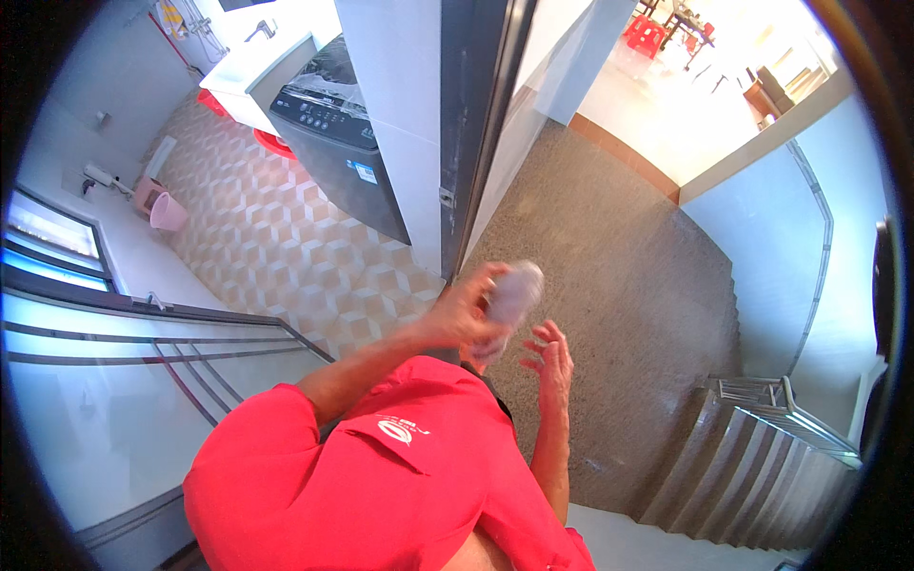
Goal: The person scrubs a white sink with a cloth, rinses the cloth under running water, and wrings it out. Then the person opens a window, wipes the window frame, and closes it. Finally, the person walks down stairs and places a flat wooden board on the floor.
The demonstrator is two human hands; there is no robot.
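Note:
Near the doorway, my left hand (464, 310) grips a pale greyish soft-looking oval item (515, 292). Motion blur keeps me from telling just what it is. A second pale patch (490, 348) shows below that hand, partly hidden. My right hand (551, 357) is raised a little to the right, its fingers apart and curled, holding nothing. Both hands are in front of my red shirt (400, 485), above the brown speckled floor (607, 285).
A dark door frame (471, 128) divides the speckled landing from a tiled washroom with a washing machine (335, 135) and pink bin (168, 212). The door (143, 407) stands at left. Stairs (735, 471) with a metal railing (792, 407) descend at right. Red stools (645, 37) stand farther off.

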